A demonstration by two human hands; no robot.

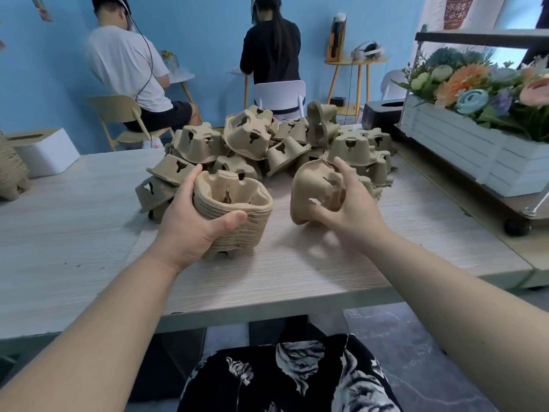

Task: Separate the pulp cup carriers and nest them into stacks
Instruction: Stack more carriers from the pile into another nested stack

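L hand point(190, 230) grips nested stack point(234, 215) of tan ribbed pulp carriers, upright on table point(74, 227), approx. centre. R hand point(350, 209) holds single carrier point(318, 191), tilted, at 3 o'clock from stack. Loose carrier pile point(267, 144) at 12 o'clock.

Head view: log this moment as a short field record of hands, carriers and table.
left hand: grips nested stack, which rests on table
right hand: holds single carrier above table
loose pile: unsorted carriers behind both hands
second stack: far left table edge
flower box: on the right
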